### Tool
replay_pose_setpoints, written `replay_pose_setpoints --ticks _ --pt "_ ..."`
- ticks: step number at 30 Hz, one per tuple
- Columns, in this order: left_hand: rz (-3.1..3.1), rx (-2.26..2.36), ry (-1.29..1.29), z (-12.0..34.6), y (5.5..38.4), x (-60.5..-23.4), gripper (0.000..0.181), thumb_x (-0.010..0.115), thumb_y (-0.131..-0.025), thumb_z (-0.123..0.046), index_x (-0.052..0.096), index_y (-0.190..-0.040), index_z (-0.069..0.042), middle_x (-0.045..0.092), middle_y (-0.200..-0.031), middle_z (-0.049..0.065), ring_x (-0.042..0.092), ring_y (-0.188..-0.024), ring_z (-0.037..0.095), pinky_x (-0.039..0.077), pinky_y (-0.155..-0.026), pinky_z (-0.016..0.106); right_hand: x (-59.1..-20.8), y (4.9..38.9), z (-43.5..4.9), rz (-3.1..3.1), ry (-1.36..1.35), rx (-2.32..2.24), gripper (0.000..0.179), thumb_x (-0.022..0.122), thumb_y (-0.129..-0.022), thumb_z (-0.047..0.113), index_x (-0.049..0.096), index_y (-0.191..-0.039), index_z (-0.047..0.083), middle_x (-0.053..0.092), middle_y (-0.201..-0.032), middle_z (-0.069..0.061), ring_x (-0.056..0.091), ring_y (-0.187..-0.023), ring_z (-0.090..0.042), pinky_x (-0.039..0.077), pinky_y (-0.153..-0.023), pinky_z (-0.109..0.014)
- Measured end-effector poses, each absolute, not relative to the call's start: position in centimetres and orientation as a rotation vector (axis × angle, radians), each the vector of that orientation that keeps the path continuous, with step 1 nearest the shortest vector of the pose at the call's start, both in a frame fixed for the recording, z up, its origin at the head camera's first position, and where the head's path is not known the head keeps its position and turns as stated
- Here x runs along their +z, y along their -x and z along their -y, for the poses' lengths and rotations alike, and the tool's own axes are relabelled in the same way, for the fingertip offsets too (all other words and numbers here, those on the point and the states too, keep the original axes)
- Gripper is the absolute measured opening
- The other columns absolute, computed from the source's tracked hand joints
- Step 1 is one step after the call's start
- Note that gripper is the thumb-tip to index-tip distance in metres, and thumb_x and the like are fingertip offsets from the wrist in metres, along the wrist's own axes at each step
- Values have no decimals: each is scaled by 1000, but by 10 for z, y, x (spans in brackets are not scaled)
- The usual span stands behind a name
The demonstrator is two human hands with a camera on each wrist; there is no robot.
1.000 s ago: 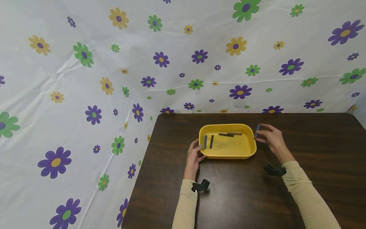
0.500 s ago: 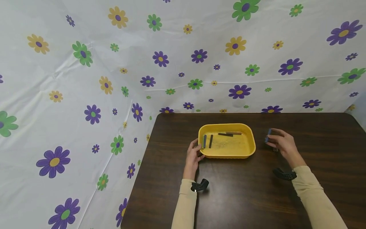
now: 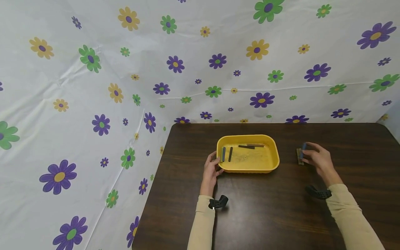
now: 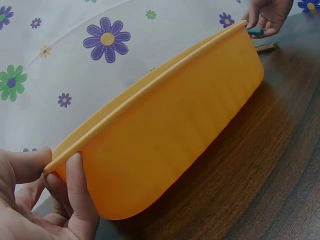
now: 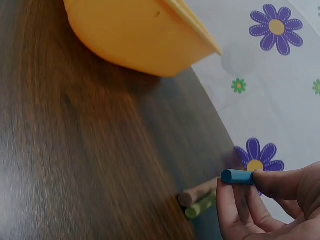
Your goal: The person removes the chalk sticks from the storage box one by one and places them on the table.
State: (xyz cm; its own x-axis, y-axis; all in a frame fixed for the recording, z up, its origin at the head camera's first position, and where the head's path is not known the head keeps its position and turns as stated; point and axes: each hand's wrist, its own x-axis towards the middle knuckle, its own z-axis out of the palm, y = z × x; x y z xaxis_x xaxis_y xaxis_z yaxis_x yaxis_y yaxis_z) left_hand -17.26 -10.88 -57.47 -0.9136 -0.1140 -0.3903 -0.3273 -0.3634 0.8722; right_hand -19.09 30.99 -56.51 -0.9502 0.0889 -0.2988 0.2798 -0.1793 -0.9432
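Blue stick (image 5: 239,177), perhaps chalk, is pinched by right hand (image 3: 320,160); left hand (image 3: 210,172) grips tray (image 3: 254,160).

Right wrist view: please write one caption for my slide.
Right hand pinches a blue stick near a brown stick and a green stick on a table, yellow container nearby.

A dark brown wood-grain table (image 3: 256,208) bears a yellow rectangular tub (image 3: 250,160), a brown cylindrical stick (image 5: 197,193) and a green cylindrical stick (image 5: 201,206).
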Motion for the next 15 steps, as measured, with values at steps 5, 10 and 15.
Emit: replay_pose_setpoints --ticks 5,10,15 --pt "-1693 2420 585 109 171 -575 42 63 -104 -15 58 -145 -12 62 -115 19 66 -82 17 54 -59 23 -569 188 -317 -2010 -445 -2211 60 59 -103 2 36 -158 4 64 -87 19 66 -78 0 59 -71 -22" --pt "-1686 2426 595 109 171 -575 43 64 -104 -17 58 -146 -13 63 -116 19 65 -81 17 54 -58 23 -573 187 -321 -2197 -417 -2048 64 53 -105 1 22 -161 -6 62 -86 26 64 -78 5 59 -72 -22" --pt "-1678 2432 590 109 171 -575 44 64 -104 -17 56 -147 -12 63 -117 21 65 -80 16 54 -58 22 -576 188 -322 -2429 -367 -1838 58 52 -105 0 27 -157 -12 64 -90 17 61 -76 8 59 -71 -24"
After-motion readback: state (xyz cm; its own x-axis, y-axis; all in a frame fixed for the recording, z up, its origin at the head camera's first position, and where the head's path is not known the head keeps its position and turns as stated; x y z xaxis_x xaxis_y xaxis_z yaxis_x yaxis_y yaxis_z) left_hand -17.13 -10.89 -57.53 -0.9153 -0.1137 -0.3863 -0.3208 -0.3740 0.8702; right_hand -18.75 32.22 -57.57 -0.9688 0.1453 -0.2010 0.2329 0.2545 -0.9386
